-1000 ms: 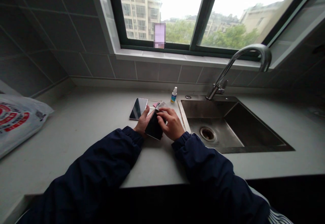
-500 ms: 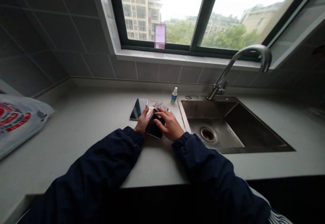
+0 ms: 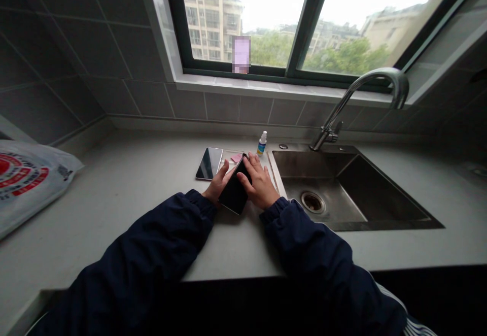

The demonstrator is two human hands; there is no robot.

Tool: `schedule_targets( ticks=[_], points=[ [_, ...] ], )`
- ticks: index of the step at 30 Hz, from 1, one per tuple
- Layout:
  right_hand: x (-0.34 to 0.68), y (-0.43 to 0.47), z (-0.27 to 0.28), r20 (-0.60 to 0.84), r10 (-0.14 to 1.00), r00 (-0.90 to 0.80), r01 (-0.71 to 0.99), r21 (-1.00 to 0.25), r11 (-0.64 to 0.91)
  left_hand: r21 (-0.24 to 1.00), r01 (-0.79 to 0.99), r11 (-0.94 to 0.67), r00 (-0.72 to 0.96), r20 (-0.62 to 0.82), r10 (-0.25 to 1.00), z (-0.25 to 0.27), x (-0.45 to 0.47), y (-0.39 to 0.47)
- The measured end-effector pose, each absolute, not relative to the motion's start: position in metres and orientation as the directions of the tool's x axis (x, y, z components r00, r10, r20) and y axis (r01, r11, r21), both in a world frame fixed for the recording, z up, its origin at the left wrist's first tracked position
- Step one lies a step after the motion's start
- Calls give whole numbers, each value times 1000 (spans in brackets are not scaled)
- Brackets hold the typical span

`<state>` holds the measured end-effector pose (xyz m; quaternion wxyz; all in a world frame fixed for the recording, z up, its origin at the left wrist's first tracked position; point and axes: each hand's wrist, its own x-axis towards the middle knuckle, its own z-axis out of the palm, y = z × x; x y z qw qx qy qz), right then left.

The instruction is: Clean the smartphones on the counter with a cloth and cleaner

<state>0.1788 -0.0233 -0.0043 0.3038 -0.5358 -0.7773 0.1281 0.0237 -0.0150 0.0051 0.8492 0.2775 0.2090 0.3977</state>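
Observation:
A black-screened smartphone (image 3: 235, 190) is tilted above the counter, its glass facing up. My left hand (image 3: 217, 183) grips it along the left side, thumb on the near edge and the other fingers hidden beneath. Across its upper right edge lies my right hand (image 3: 260, 181), thumb against the screen and fingers over the rim; whether a cloth is under them I cannot tell. A second phone (image 3: 209, 163) rests on the counter just left of my hands. Behind the held phone are a pink slip (image 3: 236, 158) and a clear, flat case-like item, partly covered. A small white-capped spray bottle (image 3: 262, 143) stands upright beyond my right hand.
On the right, a steel sink (image 3: 327, 173) is set into the pale counter (image 3: 144, 168), with a curved chrome faucet (image 3: 342, 100) at its back. A printed plastic bag (image 3: 34, 178) lies at far left. A window (image 3: 266, 16) is above the tiled wall.
The pale, crumpled cloth-like piece at the phone's top edge is out of sight now. My right hand has shifted from over the screen to the phone's upper right edge, uncovering more glass.

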Motion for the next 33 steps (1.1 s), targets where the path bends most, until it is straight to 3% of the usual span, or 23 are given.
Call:
schedule_targets(
  ticks=[5, 12, 23, 27, 33],
  points=[
    [176, -27, -4, 373, 867, -330, 704, -515, 490, 605, -614, 507, 549, -135, 825, 5, 24, -14],
    [171, -40, 2, 490, 713, -501, 504, -505, 701, 529, -666, 525, 549, -128, 826, -3, 16, -4],
    [165, -44, 8, 622, 612, -488, 234, -583, 778, 596, -708, 378, 388, -120, 914, -4, 12, -3],
    [165, -45, 7, 649, 602, -466, 215, -576, 788, 592, -709, 383, 387, -127, 913, -1, 8, -2],
    [166, -48, 5, 528, 637, -562, 351, -545, 761, 585, -683, 437, 429, -163, 888, 0, 7, -2]
  ],
)
